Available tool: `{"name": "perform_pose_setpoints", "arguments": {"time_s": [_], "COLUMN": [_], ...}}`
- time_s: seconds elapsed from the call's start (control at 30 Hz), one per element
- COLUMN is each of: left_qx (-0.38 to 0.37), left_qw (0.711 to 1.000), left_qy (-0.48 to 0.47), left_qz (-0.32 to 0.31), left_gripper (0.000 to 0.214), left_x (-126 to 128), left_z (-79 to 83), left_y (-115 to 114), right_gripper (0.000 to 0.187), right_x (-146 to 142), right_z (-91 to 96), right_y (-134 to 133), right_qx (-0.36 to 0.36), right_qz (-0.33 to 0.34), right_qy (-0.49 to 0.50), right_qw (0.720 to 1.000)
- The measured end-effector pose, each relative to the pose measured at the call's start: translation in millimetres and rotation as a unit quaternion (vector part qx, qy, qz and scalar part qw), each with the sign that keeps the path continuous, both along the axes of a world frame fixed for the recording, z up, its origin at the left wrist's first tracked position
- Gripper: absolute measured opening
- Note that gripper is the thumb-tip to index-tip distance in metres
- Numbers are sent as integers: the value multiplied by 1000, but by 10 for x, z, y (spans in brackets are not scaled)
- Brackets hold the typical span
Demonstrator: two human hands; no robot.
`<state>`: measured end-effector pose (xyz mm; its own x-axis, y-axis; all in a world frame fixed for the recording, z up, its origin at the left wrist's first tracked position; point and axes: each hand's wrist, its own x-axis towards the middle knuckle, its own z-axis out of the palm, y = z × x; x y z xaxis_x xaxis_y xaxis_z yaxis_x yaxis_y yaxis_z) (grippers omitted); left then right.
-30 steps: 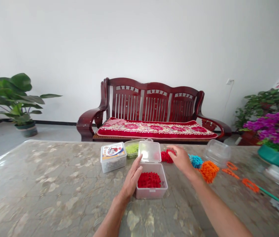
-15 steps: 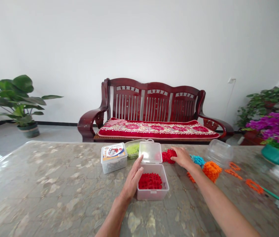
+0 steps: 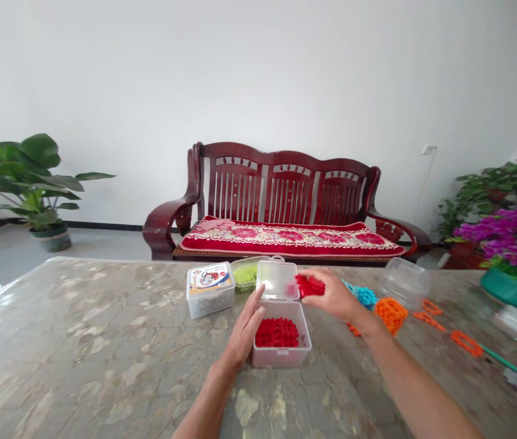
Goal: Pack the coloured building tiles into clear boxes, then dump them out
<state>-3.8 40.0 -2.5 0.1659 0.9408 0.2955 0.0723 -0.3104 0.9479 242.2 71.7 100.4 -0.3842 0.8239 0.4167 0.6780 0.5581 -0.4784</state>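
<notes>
While the right hand (image 3: 330,296) pinches a knobbly red plastic cluster (image 3: 308,285) beside the clear square lid (image 3: 277,280), the left hand (image 3: 244,329), fingers extended, flanks the square translucent plastic box (image 3: 280,358). Red pieces (image 3: 277,333) sit inside.

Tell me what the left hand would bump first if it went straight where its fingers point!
Probably the open lid of the clear box. The left hand points that way and overlaps the lid's edge in view; depth is unclear.
</notes>
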Motion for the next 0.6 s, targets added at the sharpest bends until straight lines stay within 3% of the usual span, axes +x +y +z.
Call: {"name": "perform_pose_setpoints", "arguments": {"time_s": [0.07, 0.17, 0.37, 0.47, 0.6], "left_qx": [-1, 4, 0, -1, -8], "left_qw": [1000, 1000, 1000, 1000, 1000], "left_qy": [-1, -1, -4, -4, -3], "left_qz": [-1, -2, 2, 0, -1], "left_gripper": [58, 59, 58, 58, 58], "left_x": [-1, 0, 4, 1, -4], "left_z": [0, -12, -10, 12, 20], "left_y": [1, 12, 15, 0, -12], "right_gripper": [58, 61, 58, 45, 34], "right_x": [-167, -331, -295, -135, 174], "right_z": [89, 80, -110, -191, -354], "right_y": [-175, -334, -329, -193, 115], "right_qx": [-5, -18, -32, -17, 0], "right_qz": [61, 114, 127, 78, -82], "right_qy": [-36, -88, -122, -73, -55], "right_qw": [997, 989, 984, 994, 995]}}
